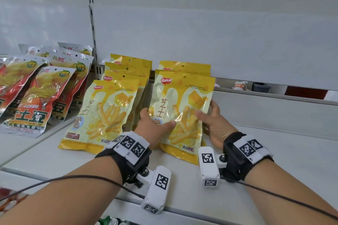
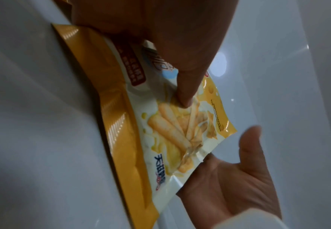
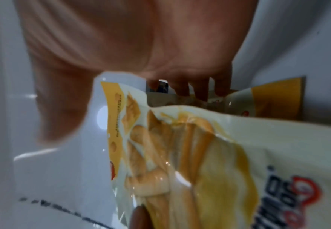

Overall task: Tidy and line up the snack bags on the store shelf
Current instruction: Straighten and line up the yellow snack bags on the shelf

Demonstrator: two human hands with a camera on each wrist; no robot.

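Front yellow snack bag [image 1: 180, 113] leans on the shelf [image 1: 274, 151], right stack. Left hand [image 1: 153, 124] pinches its 9 o'clock edge, thumb in front; right hand [image 1: 214, 124] clasps its 3 o'clock edge.

Cheese-stick bags [image 1: 181, 107] in two rows on shelf [image 1: 274, 151] (leaning back); potato-chip bags [image 1: 36, 97] left.

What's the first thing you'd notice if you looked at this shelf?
A bright yellow snack bag in the middle, gripped by the left hand and right hand at its sides. More yellow bags lean in a row to its left, and red and silver bags stand farther left.
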